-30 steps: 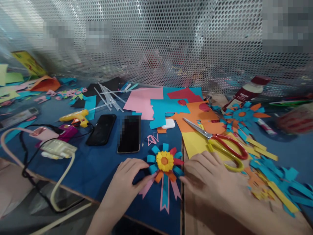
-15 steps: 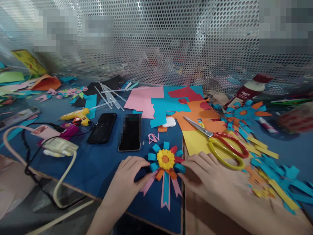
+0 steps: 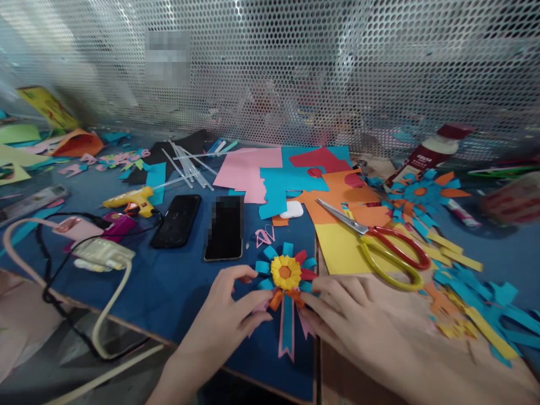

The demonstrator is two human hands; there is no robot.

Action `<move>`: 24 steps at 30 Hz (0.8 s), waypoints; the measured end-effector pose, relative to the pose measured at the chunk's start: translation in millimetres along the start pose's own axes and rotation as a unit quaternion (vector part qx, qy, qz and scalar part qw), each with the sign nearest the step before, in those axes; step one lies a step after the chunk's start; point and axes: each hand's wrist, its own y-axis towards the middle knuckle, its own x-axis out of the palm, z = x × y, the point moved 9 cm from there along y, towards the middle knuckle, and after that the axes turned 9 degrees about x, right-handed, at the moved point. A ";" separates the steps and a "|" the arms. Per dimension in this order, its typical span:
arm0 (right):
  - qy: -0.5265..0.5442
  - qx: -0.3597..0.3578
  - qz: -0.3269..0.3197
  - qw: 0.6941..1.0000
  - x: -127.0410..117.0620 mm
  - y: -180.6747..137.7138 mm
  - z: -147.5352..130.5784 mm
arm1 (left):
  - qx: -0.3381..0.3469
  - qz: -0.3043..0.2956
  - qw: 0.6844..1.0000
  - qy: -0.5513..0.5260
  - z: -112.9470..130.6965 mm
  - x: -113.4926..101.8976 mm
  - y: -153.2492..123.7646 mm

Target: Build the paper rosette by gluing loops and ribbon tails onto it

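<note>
A paper flower rosette (image 3: 286,272) lies on the blue tabletop in front of me. It has a yellow pleated centre, blue, red and orange looped petals, and pink and blue ribbon tails (image 3: 287,332) hanging toward me. My left hand (image 3: 230,306) is at its lower left, fingers curved, holding near a pink tail and an orange loop. From the right, my right hand (image 3: 354,315) grips the lower edge by the other orange loop, its fingertips partly covering the right-hand pink tail. Scissors (image 3: 379,247) with red and yellow handles lie open beyond my right hand.
Two phones (image 3: 177,221), a yellow glue gun (image 3: 130,199), clear glue sticks (image 3: 189,166) and cables with a charger (image 3: 103,253) are on the left. Coloured paper sheets (image 3: 244,174) lie behind. At right are a bottle (image 3: 426,154), another blue paper flower (image 3: 419,192) and paper strips (image 3: 481,298).
My left index finger has lifted off the petals, while the thumb has moved in by the pink tail. My right fingers have slid inward onto the lower orange loop. The rosette stays nearly in place.
</note>
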 end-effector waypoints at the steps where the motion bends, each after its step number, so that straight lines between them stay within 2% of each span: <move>1: -0.006 -0.008 -0.006 1.000 1.5 -1.3 -0.4 | 0.006 -0.003 1.000 0.004 1.2 1.0 0.5; 7: -0.043 -0.058 -0.025 0.997 2.9 -6.5 -5.9 | 0.033 -0.002 0.999 0.025 7.4 2.1 6.2; 18: -0.091 -0.066 -0.018 0.993 -7.7 -10.1 -14.9 | 0.045 0.008 0.998 0.040 9.7 0.7 7.9; 24: -0.106 -0.059 -0.019 0.992 -5.7 -11.0 -18.5 | 0.046 -0.001 0.998 0.034 9.5 1.5 7.8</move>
